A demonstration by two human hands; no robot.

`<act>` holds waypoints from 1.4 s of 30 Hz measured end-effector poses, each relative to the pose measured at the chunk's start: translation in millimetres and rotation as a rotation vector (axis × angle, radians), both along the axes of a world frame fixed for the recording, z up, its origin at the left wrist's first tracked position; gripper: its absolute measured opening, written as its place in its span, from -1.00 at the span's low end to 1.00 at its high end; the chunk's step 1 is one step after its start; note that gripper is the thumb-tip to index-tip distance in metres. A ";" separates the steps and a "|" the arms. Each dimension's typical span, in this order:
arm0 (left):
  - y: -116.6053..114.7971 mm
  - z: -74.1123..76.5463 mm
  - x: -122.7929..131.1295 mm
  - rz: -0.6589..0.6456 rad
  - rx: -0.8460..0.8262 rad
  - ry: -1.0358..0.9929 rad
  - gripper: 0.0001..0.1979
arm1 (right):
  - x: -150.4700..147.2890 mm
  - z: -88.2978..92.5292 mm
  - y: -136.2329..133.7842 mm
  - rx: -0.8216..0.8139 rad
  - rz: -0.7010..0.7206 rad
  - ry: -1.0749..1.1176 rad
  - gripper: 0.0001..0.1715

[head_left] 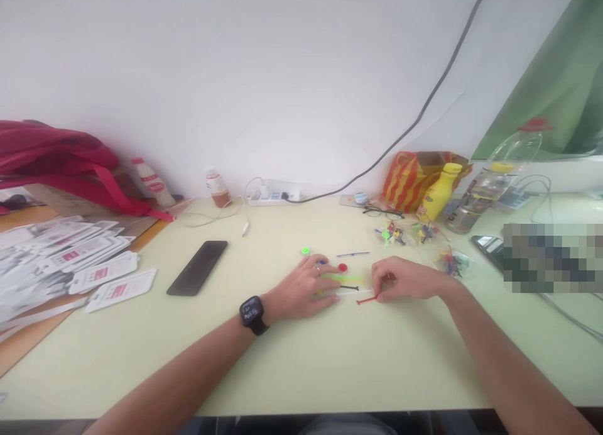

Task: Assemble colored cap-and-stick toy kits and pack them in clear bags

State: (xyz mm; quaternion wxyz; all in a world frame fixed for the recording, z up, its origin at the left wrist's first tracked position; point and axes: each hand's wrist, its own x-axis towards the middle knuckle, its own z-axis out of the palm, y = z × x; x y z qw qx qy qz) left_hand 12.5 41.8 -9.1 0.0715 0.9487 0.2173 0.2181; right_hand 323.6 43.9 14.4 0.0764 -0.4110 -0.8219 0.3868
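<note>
My left hand [308,287], with a watch on its wrist, lies palm down on the table, fingers stretched out over several thin coloured plastic sticks. A black stick [349,288] and a white stick [353,293] show past its fingertips, with a yellow-green one partly hidden. Thumb and fingers of my right hand [400,279] pinch one end of a thin red plastic stick [367,300] at the table surface. Just beyond the hands are a red round piece [342,268], a green round piece [305,251] and a dark blue stick [353,254].
Plastic packets of coloured pieces [393,234] lie at the back right, near eyeglasses [384,212], a yellow bottle [438,193] and a striped bag [400,180]. A black phone [198,268] rests at left beside piled badge cards [101,273]. A power strip [273,197] stands against the wall.
</note>
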 end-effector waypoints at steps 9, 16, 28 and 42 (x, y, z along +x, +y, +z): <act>-1.3 1.6 8.8 0.102 -0.028 0.109 -0.46 | -9.6 13.1 -3.5 -0.025 -0.069 0.149 -0.92; -0.5 -0.2 11.9 0.132 -0.076 -0.009 -0.74 | -22.3 -4.2 0.9 0.101 -0.164 0.277 -0.85; 5.6 -9.6 11.1 0.161 -0.358 -0.532 -0.79 | -44.6 -19.6 2.4 0.259 -0.435 0.508 -0.64; -9.6 8.4 17.8 0.178 -0.816 -0.732 -0.74 | -89.0 -20.2 -34.3 0.375 -0.324 0.583 -0.79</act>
